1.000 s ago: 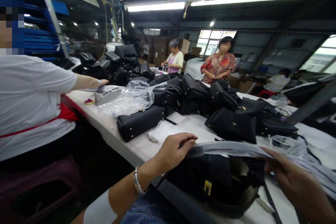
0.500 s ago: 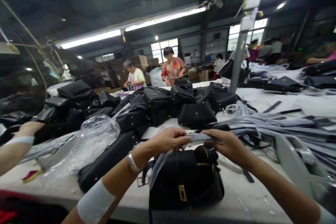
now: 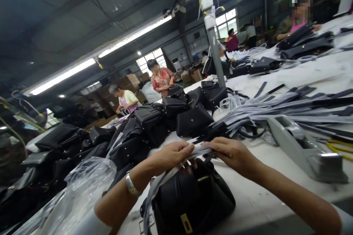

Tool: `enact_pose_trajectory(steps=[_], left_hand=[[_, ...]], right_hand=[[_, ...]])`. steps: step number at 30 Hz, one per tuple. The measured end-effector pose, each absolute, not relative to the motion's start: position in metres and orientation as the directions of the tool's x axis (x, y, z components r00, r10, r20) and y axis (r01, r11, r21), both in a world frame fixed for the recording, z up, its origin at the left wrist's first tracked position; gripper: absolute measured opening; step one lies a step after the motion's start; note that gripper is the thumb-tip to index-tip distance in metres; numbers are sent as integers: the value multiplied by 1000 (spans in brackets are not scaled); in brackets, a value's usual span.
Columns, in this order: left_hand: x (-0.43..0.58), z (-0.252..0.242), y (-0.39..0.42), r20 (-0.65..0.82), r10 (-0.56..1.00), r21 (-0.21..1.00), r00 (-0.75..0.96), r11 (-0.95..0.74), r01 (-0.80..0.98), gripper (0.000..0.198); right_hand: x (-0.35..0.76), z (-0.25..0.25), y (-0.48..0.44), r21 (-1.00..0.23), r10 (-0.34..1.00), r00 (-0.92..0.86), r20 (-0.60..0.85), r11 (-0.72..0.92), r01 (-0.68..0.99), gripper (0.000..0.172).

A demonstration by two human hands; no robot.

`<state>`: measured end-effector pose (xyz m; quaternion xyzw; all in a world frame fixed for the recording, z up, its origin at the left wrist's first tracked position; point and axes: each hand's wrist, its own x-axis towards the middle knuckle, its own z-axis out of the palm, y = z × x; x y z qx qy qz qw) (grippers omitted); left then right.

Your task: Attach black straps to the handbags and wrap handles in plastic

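Observation:
A black handbag with a gold clasp stands on the table close in front of me. Above it, my left hand pinches a strap in a grey-white wrapping, which curves down along the bag's left side. My right hand grips the same strap a short way to the right, fingers closed over it. Only a short stretch shows between the two hands. Both hands hide part of the bag's top.
Black bags are heaped beyond and to the left, beside clear plastic wrap. At right lie many grey and black straps and a grey tape dispenser. A metal post rises behind; several people work farther off.
My view has turned right and tilted, so the bag heap sits farther left. Another person's arm at the left has left the view. Both hands still hold the strap, now slightly closer together.

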<state>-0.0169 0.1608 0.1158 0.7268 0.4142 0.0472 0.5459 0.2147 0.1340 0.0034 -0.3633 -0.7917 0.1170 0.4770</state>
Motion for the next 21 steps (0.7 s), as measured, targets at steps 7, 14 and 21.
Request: enact_pose_trajectory(steps=[7,14,21], left_hand=[[-14,116,171,-395,672,727,627,-189,660,43],[-11,111,161,-498,629,625,597,-216,750,41],[4,109,148,-536,561,681,630,-154,716,43]], right_hand=[[247,-1,115,-746,839,-246,485,544,384,33],[248,-15,101,-960,963,-196,184,218,174,28],[233,-17,96,-988,975,-166,147,136,-74,34]])
